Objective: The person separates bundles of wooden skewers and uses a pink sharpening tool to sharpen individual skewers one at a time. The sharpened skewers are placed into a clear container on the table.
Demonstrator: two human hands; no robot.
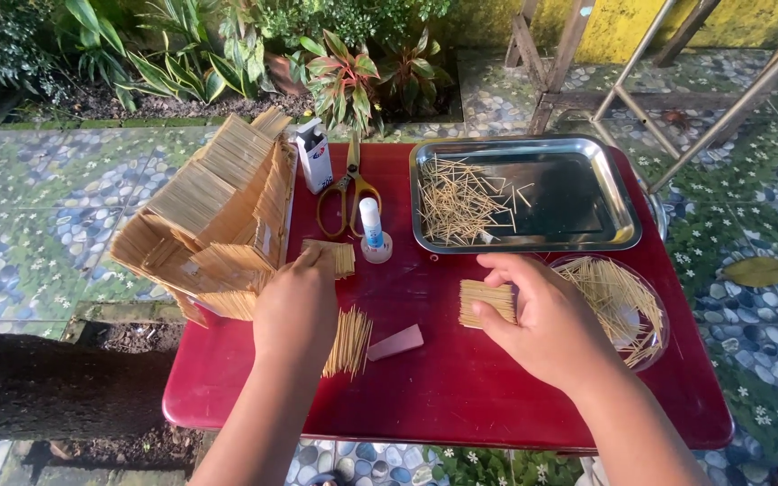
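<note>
My left hand (297,308) rests on a small flat panel of glued toothpicks (339,256) beside a model house built of toothpicks (213,216). My right hand (547,319) grips another small toothpick panel (486,301) by its right edge, flat on the red table (443,387). A loose bundle of toothpicks (350,342) lies under my left wrist. Next to that bundle sits a pale pink wedge-shaped piece (395,342).
A steel tray (578,193) with scattered toothpicks stands at the back right. A clear round dish (628,306) of toothpicks sits by my right hand. Scissors (349,193), a glue bottle (372,229) and a small white box (315,155) lie behind. Plants border the tiled floor.
</note>
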